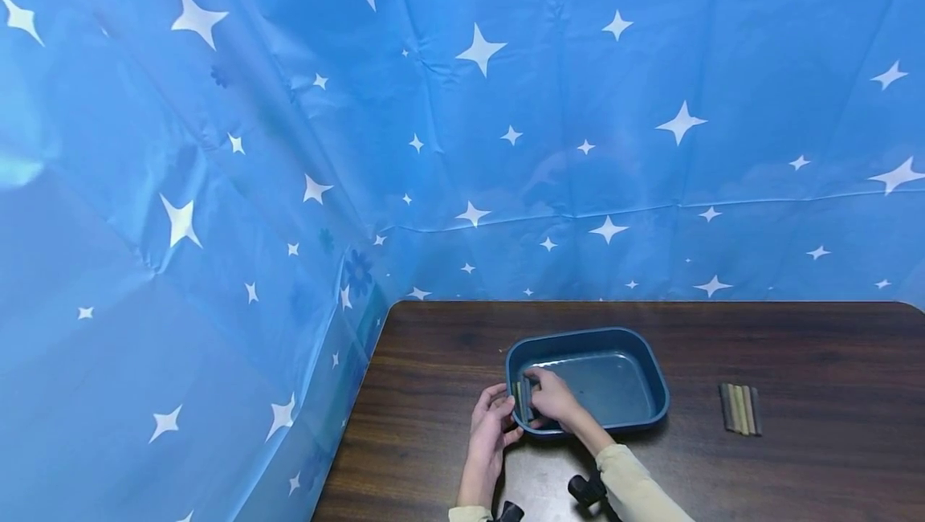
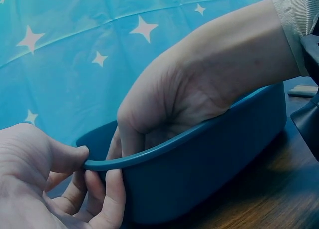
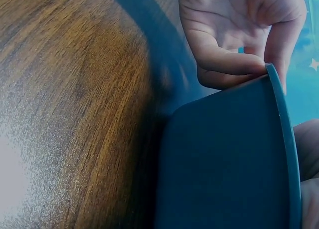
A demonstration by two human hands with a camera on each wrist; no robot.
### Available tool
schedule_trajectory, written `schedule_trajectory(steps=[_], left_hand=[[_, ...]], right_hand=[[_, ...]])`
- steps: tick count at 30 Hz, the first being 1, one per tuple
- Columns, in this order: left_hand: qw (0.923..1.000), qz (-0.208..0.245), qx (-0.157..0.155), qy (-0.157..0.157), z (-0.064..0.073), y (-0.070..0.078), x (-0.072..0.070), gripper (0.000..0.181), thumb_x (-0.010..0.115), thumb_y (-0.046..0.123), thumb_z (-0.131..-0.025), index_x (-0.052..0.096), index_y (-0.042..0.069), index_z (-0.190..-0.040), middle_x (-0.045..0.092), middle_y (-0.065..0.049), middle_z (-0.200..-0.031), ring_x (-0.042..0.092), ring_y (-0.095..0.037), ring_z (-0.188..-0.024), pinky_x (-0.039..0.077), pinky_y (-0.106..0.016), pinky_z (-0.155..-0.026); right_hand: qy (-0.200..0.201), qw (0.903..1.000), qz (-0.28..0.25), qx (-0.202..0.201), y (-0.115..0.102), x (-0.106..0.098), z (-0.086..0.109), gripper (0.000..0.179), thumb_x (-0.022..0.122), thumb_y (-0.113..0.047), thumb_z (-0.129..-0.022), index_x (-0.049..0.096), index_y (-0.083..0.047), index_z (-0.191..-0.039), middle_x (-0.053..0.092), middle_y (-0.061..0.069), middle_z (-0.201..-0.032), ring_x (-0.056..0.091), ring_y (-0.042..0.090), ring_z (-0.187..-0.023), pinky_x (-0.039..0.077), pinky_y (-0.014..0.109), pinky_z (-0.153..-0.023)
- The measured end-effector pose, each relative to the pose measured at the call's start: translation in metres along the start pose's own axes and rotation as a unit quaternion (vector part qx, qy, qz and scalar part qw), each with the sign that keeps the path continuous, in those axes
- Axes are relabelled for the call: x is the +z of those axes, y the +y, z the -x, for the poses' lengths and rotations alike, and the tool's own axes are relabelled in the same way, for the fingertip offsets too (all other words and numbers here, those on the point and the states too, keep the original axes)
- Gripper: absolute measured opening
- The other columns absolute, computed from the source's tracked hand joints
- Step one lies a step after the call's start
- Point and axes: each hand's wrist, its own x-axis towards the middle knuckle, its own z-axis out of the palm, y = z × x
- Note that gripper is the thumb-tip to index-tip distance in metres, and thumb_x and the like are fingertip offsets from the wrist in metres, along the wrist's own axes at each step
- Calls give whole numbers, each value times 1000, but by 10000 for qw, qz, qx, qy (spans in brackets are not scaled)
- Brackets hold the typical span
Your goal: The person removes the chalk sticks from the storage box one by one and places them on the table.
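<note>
A dark blue rectangular basin stands on the table. At its front left corner my left hand pinches the rim, thumb on top and fingers against the outer wall, as the left wrist view shows. Along the basin's left wall inside lie slim sticks, olive and dark. My right hand reaches over the front rim into the basin, its fingers curled at the ends of the dark stick. In both wrist views the wall hides the right fingertips and the sticks.
On the brown wooden table, right of the basin, several similar flat sticks lie side by side, dark and olive. A blue curtain with white stars hangs behind the table and at its left. Black wrist mounts sit near the front.
</note>
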Motion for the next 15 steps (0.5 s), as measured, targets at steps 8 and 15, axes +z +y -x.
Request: schedule_trajectory(steps=[8,15], left_hand=[[9999,39,92,-33,4,2,1,39,57,9,-91,48,2,-128,59,-7,-101,54,-11,-69,48,-24,-56],[10000,48,36,-28,2,1,-1,40,57,9,-91,47,1,-128,58,-6,-100,53,-11,-68,49,-24,-55]], right_hand=[[122,9998,-168,-70,-1,0,0,55,51,19,-74,47,9,-128,49,10,-71,57,22,-56,55,40,-49],[419,9990,-118,-46,4,-3,-6,54,55,19,-73,50,7,-125,49,12,-76,58,25,-59,55,38,-48]])
